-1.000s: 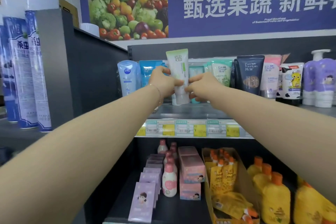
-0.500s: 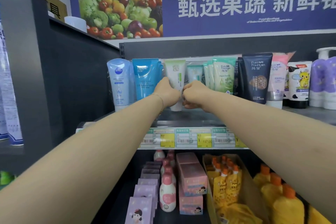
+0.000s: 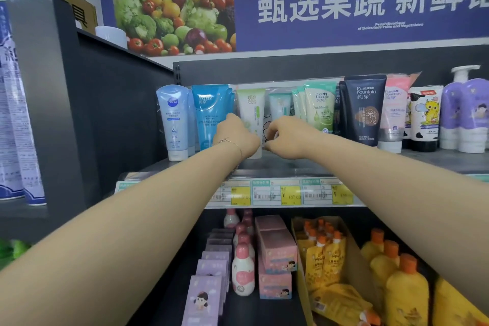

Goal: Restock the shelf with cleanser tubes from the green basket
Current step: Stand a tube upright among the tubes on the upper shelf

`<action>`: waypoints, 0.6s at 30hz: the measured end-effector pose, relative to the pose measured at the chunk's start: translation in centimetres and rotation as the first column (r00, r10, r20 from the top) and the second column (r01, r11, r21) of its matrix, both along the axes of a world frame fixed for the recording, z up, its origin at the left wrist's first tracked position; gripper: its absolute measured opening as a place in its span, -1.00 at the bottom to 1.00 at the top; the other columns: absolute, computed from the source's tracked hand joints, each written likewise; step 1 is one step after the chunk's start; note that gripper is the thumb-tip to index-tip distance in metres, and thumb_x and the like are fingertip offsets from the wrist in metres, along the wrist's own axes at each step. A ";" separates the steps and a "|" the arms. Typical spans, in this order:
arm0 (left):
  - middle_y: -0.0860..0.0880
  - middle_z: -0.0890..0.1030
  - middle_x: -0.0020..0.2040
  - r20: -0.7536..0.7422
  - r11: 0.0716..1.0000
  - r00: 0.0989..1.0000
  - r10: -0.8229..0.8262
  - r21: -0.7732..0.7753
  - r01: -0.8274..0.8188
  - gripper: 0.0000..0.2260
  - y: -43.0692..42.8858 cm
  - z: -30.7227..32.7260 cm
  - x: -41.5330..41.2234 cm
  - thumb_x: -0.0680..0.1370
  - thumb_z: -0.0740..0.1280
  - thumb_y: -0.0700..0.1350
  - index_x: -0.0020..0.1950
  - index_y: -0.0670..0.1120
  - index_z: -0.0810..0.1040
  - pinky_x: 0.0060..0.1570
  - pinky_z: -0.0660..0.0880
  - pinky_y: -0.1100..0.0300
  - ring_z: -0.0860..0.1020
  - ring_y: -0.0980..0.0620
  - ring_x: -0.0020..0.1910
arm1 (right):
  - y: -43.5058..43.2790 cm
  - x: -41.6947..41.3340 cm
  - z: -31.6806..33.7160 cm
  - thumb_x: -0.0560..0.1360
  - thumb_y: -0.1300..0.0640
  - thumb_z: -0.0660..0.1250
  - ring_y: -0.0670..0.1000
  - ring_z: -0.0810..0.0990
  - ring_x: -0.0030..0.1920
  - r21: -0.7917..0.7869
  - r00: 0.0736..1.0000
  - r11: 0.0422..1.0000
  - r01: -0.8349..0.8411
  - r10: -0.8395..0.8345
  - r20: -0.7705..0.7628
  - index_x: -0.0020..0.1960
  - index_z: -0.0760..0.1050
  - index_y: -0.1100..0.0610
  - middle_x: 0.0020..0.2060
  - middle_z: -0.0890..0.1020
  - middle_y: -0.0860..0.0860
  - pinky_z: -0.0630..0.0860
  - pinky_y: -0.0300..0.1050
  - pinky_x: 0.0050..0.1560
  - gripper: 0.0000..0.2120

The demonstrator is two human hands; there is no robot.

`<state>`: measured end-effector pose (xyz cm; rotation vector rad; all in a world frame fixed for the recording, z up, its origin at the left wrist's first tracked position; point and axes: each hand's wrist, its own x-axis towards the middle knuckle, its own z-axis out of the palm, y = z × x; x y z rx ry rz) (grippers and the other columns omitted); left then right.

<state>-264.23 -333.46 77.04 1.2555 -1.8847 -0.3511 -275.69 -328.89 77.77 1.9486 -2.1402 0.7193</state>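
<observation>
The white-green cleanser tube (image 3: 250,111) stands cap-down on the top shelf (image 3: 291,164) between blue tubes (image 3: 211,111) and mint tubes (image 3: 318,108); this placement appears nearly complete. The left hand (image 3: 236,137) grips its lower body; the right hand (image 3: 287,137) is curled just beside it, grip indeterminate. Stock left in the green basket is not visible.

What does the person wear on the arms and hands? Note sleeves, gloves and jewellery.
The left arm and right arm are bare, with no sleeves in view. The left hand and right hand have no gloves. A thin chain bracelet circles the left wrist.
</observation>
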 end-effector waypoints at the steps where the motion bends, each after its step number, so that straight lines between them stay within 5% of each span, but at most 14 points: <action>1: -0.16 0.50 0.12 0.040 0.999 0.999 -0.006 -0.033 0.007 -0.71 0.5 -0.1 0.2 0.49 0.32 -0.18 0.17 -0.18 0.39 -0.04 0.50 0.07 0.51 -0.15 0.06 | 0.9 0.1 0.0 0.50 0.11 0.29 0.15 0.60 0.01 -0.027 0.997 1.000 0.007 -0.009 -0.078 0.11 0.56 0.20 0.04 0.62 0.14 0.57 0.01 -0.02 -0.75; 6: -0.11 0.51 0.04 0.300 0.978 0.953 -0.036 -0.186 0.095 -0.73 4.1 -0.5 1.3 0.49 0.28 -0.17 0.17 -0.12 0.38 -0.08 0.51 0.01 0.50 -0.12 -0.03 | 5.1 0.4 -0.2 0.53 0.04 0.19 0.09 0.56 -0.11 -0.161 0.927 0.987 -0.019 -0.042 -0.373 0.02 0.51 0.10 -0.09 0.58 0.02 0.36 -0.14 -0.30 -0.81; 11: -0.05 0.49 0.02 0.440 0.870 0.894 0.088 -0.470 0.146 -0.79 7.9 -1.2 2.3 0.53 0.23 -0.10 0.15 -0.09 0.39 -0.17 0.43 0.05 0.49 -0.07 -0.06 | 8.5 0.4 -1.4 0.54 -0.03 0.16 0.09 0.55 -0.09 -0.263 0.893 0.959 -0.109 -0.022 -0.450 0.02 0.53 0.12 -0.09 0.57 0.03 0.41 -0.11 -0.20 -0.73; 18: -0.05 0.48 0.03 0.479 0.824 0.877 0.025 -0.507 0.254 -0.79 11.6 -5.1 4.4 0.53 0.22 -0.09 0.15 -0.10 0.41 -0.13 0.43 0.07 0.48 -0.08 -0.02 | 12.8 0.1 -5.2 0.55 -0.07 0.15 0.10 0.53 0.02 -0.303 0.888 0.933 -0.192 0.034 -0.458 0.11 0.51 0.08 0.00 0.55 0.04 0.44 -0.06 -0.11 -0.70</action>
